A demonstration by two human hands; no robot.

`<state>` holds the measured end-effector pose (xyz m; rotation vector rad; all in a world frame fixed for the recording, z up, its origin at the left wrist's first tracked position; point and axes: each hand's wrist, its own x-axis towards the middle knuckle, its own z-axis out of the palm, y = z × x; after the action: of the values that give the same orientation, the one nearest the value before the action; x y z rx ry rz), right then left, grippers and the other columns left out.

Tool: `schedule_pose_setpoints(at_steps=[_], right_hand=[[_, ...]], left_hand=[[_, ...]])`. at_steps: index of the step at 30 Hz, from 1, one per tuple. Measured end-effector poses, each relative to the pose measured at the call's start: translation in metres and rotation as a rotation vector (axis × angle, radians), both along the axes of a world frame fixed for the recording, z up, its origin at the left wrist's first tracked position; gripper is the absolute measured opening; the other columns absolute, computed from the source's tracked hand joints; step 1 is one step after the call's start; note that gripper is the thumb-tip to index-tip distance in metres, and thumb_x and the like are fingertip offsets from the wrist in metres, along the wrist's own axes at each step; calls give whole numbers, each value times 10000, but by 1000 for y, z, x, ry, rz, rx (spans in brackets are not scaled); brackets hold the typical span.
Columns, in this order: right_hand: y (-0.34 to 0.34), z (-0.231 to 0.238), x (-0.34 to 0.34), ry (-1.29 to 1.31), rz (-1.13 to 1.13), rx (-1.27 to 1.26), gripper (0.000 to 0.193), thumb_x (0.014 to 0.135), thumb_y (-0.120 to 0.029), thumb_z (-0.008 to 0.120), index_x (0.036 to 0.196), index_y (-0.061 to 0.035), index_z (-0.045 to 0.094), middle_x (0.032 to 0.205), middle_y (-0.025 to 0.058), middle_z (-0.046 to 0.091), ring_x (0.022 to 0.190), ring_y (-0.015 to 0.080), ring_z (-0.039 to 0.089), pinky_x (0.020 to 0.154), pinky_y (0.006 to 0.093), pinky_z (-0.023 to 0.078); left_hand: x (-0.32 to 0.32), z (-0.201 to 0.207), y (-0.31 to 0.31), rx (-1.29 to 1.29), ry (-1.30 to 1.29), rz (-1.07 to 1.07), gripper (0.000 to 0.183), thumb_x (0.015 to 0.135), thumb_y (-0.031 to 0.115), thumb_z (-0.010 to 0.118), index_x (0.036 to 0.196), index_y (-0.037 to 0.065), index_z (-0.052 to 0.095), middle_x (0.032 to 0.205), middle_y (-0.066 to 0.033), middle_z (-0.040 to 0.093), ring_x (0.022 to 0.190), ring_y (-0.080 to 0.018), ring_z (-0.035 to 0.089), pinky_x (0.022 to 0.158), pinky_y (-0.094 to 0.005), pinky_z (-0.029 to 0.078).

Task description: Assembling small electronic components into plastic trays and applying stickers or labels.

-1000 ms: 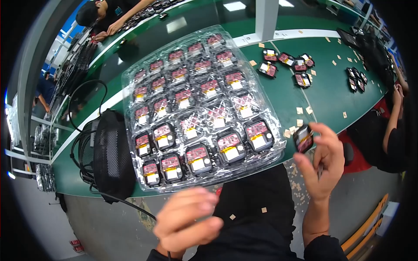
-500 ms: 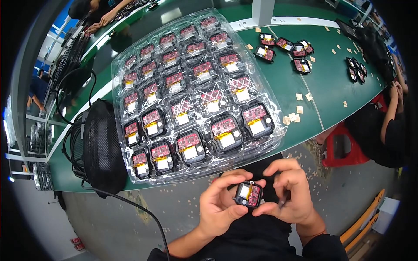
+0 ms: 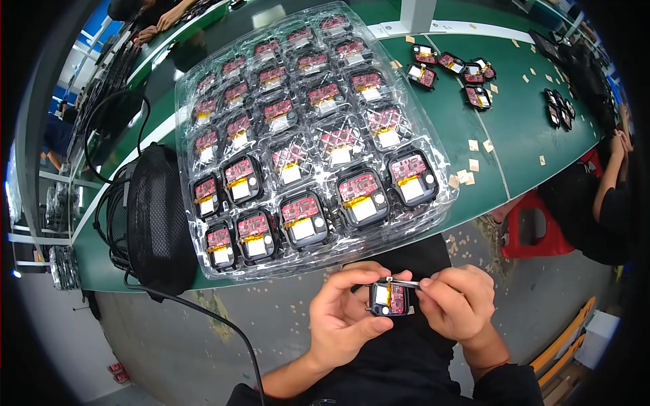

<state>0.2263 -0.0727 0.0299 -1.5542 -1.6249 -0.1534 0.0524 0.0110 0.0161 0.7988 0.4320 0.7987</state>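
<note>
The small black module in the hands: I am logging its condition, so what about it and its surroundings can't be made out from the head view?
- Small black module: its sides are hidden by the left hand and right hand; its parts are too small.
- Thin strip at its top: too small to tell what it is.
- Clear tray: glare blurs the far pockets.
- Black mesh item: its shape is unclear.
</note>
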Motion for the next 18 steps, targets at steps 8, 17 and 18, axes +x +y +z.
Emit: schedule_pose_setpoints(at_steps=[8, 17, 18], right_hand=[[0, -1, 0, 188, 43, -69, 233, 734, -15, 840, 934, -40, 723, 851, 71, 654, 598, 183, 618, 488, 298, 468], [1, 3, 3, 296, 60, -157, 203, 755, -31, 826, 929, -40, 722, 843, 80, 664, 613, 209, 639, 525, 304, 499], [1, 3, 2, 297, 60, -157, 203, 755, -31, 826, 929, -40, 722, 843, 80, 664, 613, 209, 639, 525, 304, 499]], left_hand=[[-1, -1, -1, 9, 24, -2, 623, 814, 192, 888, 1302, 14, 545, 1292, -193, 532, 1204, -451, 630, 1079, -567, 515], [-4, -2, 1, 73, 36, -17, 605, 823, 176, 879, 1306, 0, 560, 1322, -208, 536, 1208, -455, 628, 1064, -562, 528], [-5, -2, 1, 80, 45, -13, 603, 823, 172, 879, 1305, -3, 563, 1327, -211, 537, 1209, -455, 627, 1063, -561, 529]])
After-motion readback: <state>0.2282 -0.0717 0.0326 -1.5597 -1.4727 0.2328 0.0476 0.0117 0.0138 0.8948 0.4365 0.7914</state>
